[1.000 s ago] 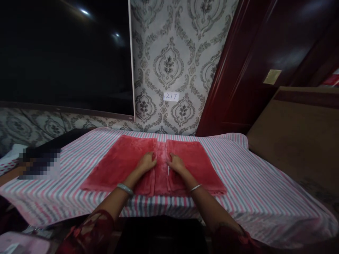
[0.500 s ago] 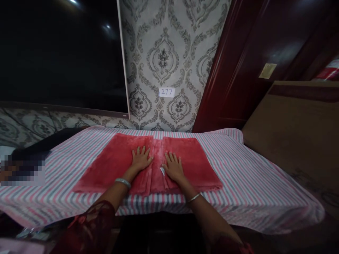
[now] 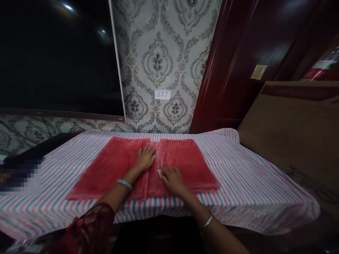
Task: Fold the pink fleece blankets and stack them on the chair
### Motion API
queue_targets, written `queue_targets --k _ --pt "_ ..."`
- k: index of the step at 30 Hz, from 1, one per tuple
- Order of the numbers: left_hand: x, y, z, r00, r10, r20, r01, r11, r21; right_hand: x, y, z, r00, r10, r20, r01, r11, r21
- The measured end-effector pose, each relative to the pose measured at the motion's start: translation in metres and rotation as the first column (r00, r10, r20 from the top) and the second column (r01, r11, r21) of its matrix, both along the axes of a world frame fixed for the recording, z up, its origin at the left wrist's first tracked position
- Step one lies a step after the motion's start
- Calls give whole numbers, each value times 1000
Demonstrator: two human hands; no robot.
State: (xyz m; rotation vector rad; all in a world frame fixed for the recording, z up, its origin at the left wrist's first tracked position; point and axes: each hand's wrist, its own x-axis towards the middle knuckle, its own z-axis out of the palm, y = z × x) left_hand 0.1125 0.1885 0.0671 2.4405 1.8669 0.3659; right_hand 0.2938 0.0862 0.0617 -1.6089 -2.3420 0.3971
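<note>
Two-handed, best to press lightly and evenly across the folded plush red cloth (image 3: 103,169), lying flat on the striped pink-grey-and-white tablecloth (image 3: 238,183): with left hand (image 3: 145,158) loosely spread on top, right hand (image 3: 173,180) slightly curled by the small white tag (image 3: 159,172), grip impossible to tell.

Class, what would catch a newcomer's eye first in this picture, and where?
Most striking is the red cloth, its two sides folded inward, on the striped cover, with the left hand and right hand on it. A dark screen fills the upper left, and a white paper marked 277 shows on the patterned wall.
</note>
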Motion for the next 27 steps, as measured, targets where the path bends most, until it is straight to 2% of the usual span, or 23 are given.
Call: queue_targets --k 3,7,10,14,16,19,21,23,25,27 --pt "28 21 8 992 -127 9 127 991 -41 13 5 2 996 -87 28 85 994 71" --pt "66 49 11 984 -176 21 177 980 -95 19 3 -22 991 -75 113 68 996 62" --pt "80 61 1 985 -171 23 172 975 -138 19 1 -39 989 -68 132 59 996 71" --pt "85 64 -15 990 -139 28 141 978 -151 20 1 -43 991 -61 122 52 996 74" --pt "82 66 -15 988 -149 31 152 977 -147 21 1 -42 992 -64 111 56 996 74" --pt "67 75 -2 989 -144 39 147 984 -98 21 1 -41 993 -65 94 59 996 69" --pt "47 82 8 997 -64 42 66 997 -33 21 0 -42 995 -62 82 57 996 68" --pt "23 90 17 997 64 39 -65 998 16 21 0 -42 995 -65 72 59 996 71" --pt "-1 98 21 985 170 27 -170 985 24 21 0 -43 996 -68 64 64 995 73" --pt "-19 106 22 977 211 9 -211 977 1 21 0 -43 996 -71 56 67 995 70"
